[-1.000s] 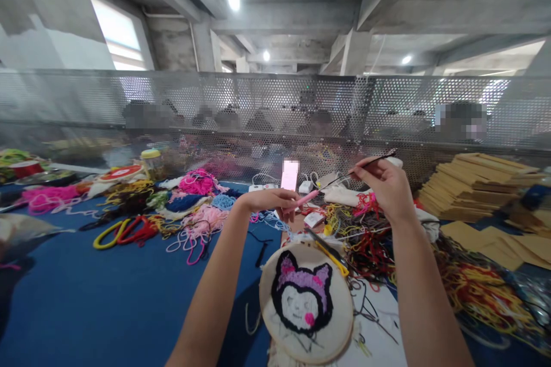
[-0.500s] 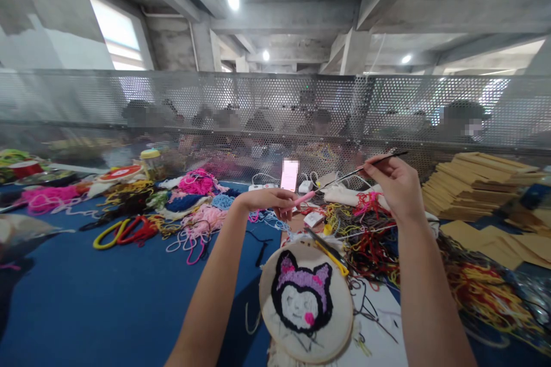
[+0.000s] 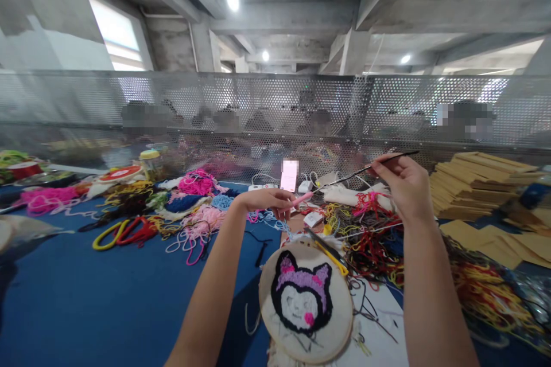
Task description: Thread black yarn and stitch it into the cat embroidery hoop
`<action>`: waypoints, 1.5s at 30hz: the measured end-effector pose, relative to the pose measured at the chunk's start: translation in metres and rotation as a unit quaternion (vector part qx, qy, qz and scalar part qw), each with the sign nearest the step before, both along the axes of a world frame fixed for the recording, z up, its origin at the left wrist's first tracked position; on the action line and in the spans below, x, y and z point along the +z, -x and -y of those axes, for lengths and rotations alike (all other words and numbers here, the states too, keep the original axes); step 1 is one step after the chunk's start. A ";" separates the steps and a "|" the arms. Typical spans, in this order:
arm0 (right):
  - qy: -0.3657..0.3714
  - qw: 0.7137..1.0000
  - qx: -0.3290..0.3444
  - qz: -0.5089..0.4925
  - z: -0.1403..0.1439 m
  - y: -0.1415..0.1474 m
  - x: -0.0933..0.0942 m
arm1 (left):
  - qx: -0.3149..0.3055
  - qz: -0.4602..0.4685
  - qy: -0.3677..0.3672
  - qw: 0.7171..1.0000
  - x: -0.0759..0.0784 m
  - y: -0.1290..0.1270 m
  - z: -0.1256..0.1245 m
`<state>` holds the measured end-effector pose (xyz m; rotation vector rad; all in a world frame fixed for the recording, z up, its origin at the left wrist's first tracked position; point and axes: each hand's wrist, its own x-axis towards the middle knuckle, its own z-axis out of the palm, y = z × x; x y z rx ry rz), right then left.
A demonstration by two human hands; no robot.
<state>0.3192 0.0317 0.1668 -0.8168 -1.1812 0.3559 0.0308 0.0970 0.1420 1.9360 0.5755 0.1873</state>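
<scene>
My left hand (image 3: 269,200) is closed around a pink pen-shaped tool, likely a punch needle (image 3: 302,200), its tip pointing right. From that tip a black strand of yarn (image 3: 353,174) runs taut up to my right hand (image 3: 402,183), which pinches it between thumb and fingers; a loose end sticks out beyond. Below both hands lies a round embroidery hoop (image 3: 338,330) with cream cloth. On the cloth is a cartoon head in black, purple and white yarn with pink accents, with drawn lines under it.
Red and yellow scissors (image 3: 124,234) lie on the blue table (image 3: 129,304) amid pink yarn (image 3: 202,182). Tangled multicoloured yarn (image 3: 374,241) spreads at right, before stacked brown envelopes (image 3: 477,183). A lit phone (image 3: 290,176) leans near a perforated metal screen (image 3: 258,92); people sit behind it.
My right hand has moved slightly right, drawing the black yarn farther from the pink tool. My left hand has shifted slightly left with the tool.
</scene>
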 end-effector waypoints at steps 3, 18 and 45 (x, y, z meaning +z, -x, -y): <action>-0.005 1.000 -0.011 0.002 0.000 -0.003 0.000 | 0.000 -0.002 0.000 1.000 0.000 0.000 0.000; -0.014 1.000 -0.021 0.012 -0.001 -0.013 -0.003 | 0.087 -0.043 0.001 0.995 0.003 0.017 -0.001; 0.105 0.962 0.134 0.214 -0.010 0.070 -0.018 | 0.113 0.261 -0.005 0.959 0.010 -0.036 0.020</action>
